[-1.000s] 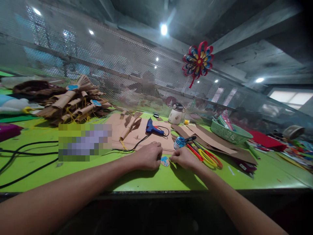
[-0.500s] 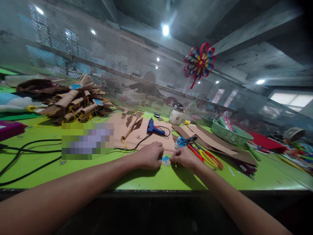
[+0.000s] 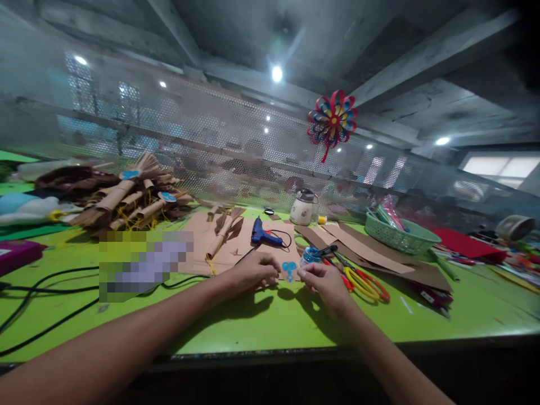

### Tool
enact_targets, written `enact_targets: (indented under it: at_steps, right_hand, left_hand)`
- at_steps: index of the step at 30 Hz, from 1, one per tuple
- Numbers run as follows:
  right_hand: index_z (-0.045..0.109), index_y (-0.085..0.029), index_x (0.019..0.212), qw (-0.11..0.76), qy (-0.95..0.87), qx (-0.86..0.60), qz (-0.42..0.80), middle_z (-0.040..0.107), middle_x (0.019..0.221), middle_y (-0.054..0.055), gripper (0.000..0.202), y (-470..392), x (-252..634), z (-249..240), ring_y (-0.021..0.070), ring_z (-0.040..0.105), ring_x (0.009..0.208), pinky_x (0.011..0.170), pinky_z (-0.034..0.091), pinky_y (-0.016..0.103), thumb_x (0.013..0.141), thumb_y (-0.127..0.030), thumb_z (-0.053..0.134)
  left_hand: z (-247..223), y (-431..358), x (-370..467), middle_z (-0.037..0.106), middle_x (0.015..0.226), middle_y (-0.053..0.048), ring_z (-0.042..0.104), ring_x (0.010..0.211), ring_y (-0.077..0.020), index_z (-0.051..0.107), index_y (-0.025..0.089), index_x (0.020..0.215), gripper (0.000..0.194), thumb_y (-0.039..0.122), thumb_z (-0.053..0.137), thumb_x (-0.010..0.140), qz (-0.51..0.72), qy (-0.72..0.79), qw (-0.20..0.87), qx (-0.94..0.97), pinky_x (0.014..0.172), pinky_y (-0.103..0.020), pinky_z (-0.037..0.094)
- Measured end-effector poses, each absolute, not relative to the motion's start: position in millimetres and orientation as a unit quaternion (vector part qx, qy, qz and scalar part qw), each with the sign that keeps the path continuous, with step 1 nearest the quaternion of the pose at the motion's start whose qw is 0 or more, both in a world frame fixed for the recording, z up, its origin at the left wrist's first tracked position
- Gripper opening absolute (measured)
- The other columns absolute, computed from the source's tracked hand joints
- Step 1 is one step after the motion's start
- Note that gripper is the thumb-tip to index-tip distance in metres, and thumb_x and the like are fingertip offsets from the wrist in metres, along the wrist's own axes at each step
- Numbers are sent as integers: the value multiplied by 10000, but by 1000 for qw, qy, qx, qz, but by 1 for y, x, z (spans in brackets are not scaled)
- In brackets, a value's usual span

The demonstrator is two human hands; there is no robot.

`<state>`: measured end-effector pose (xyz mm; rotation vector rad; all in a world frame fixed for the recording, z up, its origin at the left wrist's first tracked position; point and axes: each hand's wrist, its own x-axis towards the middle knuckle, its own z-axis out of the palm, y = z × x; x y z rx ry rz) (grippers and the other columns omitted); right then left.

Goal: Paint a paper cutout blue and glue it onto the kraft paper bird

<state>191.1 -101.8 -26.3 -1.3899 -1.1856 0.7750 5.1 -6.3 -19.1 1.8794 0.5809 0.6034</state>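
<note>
A small brown paper cutout with a blue painted pattern (image 3: 289,271) is raised just above the green table, its shadow falling below it. My right hand (image 3: 324,284) pinches its right edge between thumb and fingers. On the other side, my left hand (image 3: 257,271) hovers close to the cutout's left edge, fingers bent and apart, seemingly holding nothing. Behind my right hand stand a blue paint jar (image 3: 310,256) and a black marker (image 3: 327,251). Scissors with yellow and red handles (image 3: 363,283) lie to the right of that hand.
A blue glue gun (image 3: 265,233) rests on cardboard sheets (image 3: 194,236) beside a rolled paper bundle (image 3: 223,233). More bundles (image 3: 122,191) are heaped at left. Black cables (image 3: 54,288) cross the left side. A green basket (image 3: 400,239) and cardboard strips (image 3: 367,244) sit at right.
The cutout has been lifted from the table and tipped up towards me. My left hand has opened and risen slightly. The whole view has tilted upward a little.
</note>
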Motion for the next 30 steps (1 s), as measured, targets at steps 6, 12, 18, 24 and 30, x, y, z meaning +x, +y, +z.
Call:
enact_targets:
  at_steps: [6, 12, 18, 24, 30]
  right_hand:
    - [624, -149, 646, 563, -503, -572, 322, 472, 517, -31, 355, -97, 183, -29, 87, 347, 480, 477, 244, 243, 649, -488, 729]
    - [621, -148, 654, 554, -508, -568, 334, 486, 514, -31, 345, -97, 183, -30, 87, 379, 479, 488, 277, 238, 659, -478, 723]
    - [634, -153, 737, 545, -527, -541, 364, 587, 648, 5, 292, -98, 181, -27, 93, 460, 515, 496, 354, 237, 674, -426, 717]
    - [633, -142, 646, 540, -518, -550, 373, 527, 545, -18, 286, -97, 180, -29, 80, 424, 465, 478, 336, 237, 656, -413, 726]
    - [657, -147, 656, 545, -511, -515, 420, 549, 576, -12, 317, -100, 181, -28, 80, 440, 480, 493, 357, 241, 668, -449, 753]
  left_hand:
    - [-29, 0, 3, 598, 614, -21, 479, 524, -103, 640, 124, 723, 171, 286, 661, 672, 247, 249, 603, 716, 526, -237, 351]
    - [-26, -1, 2, 603, 596, -1, 469, 513, -101, 631, 130, 694, 191, 310, 681, 656, 242, 273, 608, 705, 503, -223, 324]
    - [-22, -6, 2, 569, 557, 13, 446, 509, -94, 639, 121, 699, 167, 275, 676, 645, 245, 249, 625, 698, 505, -227, 291]
    - [-17, -10, 0, 585, 561, 3, 431, 475, -83, 638, 115, 704, 182, 288, 679, 663, 235, 263, 621, 700, 476, -224, 259]
    - [-26, -5, -1, 631, 644, -27, 514, 568, -101, 657, 106, 741, 172, 235, 716, 645, 240, 226, 689, 646, 589, -239, 369]
